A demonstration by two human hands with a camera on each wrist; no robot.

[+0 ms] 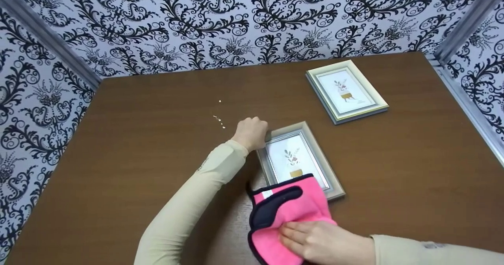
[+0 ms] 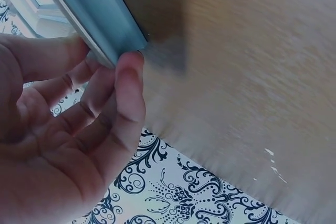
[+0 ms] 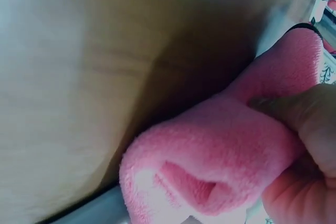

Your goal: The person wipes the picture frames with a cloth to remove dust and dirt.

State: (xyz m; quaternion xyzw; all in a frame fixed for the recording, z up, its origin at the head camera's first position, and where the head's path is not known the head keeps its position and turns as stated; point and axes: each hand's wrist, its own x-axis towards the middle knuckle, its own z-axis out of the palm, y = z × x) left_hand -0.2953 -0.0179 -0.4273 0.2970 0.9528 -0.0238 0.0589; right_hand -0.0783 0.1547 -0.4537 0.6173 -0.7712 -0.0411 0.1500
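Note:
A picture frame [image 1: 321, 156] with a pale wood-toned border and a plant print lies in the middle of the table. At its far left corner my left hand [image 1: 251, 133] grips it; up close in the left wrist view, thumb and fingers [image 2: 131, 82] pinch the corner of the frame [image 2: 100, 14]. My right hand [image 1: 323, 241] holds a pink fleecy cloth [image 1: 311, 198] with black edging, which covers the frame's near end. Seen from the right wrist, the cloth [image 3: 210, 140] is bunched between thumb and fingers.
Toward the back right lies a stack of similar frames [image 1: 350, 91], the top one cream-edged with a plant print. Small pale flecks [image 1: 219, 120] are on the brown table [image 1: 157, 111] left of the frame. Patterned panels [image 1: 236, 25] rise behind and beside the table.

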